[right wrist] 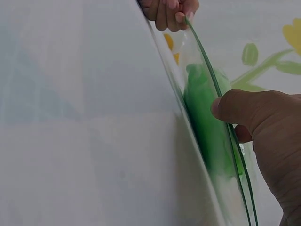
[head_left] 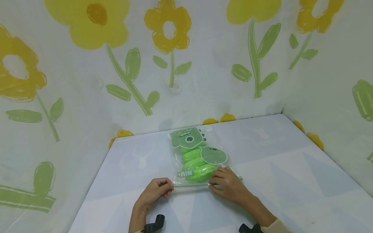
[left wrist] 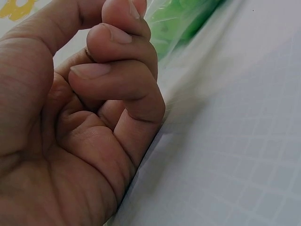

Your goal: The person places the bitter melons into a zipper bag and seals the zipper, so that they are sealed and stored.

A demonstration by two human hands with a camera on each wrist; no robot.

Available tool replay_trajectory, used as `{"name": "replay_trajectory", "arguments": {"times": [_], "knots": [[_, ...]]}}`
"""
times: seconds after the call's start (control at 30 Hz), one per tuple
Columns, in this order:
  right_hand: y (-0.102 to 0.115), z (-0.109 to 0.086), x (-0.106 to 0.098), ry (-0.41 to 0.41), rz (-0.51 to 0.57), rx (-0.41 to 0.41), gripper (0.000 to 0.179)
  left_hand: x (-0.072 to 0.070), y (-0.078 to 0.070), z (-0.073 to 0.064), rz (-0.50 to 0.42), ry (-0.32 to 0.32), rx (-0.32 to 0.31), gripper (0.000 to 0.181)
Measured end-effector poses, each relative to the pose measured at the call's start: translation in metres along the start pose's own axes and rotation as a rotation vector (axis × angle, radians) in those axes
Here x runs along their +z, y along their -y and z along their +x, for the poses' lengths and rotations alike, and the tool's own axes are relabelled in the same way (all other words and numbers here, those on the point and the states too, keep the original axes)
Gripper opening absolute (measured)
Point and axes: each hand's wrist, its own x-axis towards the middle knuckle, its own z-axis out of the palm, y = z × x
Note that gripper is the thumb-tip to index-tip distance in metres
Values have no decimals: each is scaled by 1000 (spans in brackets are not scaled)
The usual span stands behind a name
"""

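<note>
A clear zip bag (head_left: 178, 158) with green cartoon prints lies flat, its green-edged mouth toward me. Several bright green, elongated things (head_left: 201, 173) are inside; the film and prints partly cover them. My left hand (head_left: 155, 191) pinches the left end of the mouth between thumb and forefinger, and its other fingers (left wrist: 117, 80) are curled in. Farther right along the same edge, my right hand (head_left: 228, 186) pinches the green zip strip (right wrist: 207, 59) between thumb and forefinger. In the right wrist view, the strip runs as two separate lines on the near side of that pinch.
The bag lies on a pale table (head_left: 279, 181) with a faint triangle pattern. Behind it and at both sides stand white walls (head_left: 204, 94) printed with yellow flowers. A dark wrist strap device (head_left: 154, 224) is on the left wrist, another (head_left: 250, 228) on the right.
</note>
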Motion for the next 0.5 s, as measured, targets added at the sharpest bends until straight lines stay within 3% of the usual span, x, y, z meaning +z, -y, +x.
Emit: {"name": "replay_trajectory", "arguments": {"times": [0.5], "knots": [[-2, -6, -11, 17, 2, 6, 18, 1, -1, -1, -2, -2, -3, 24]]}}
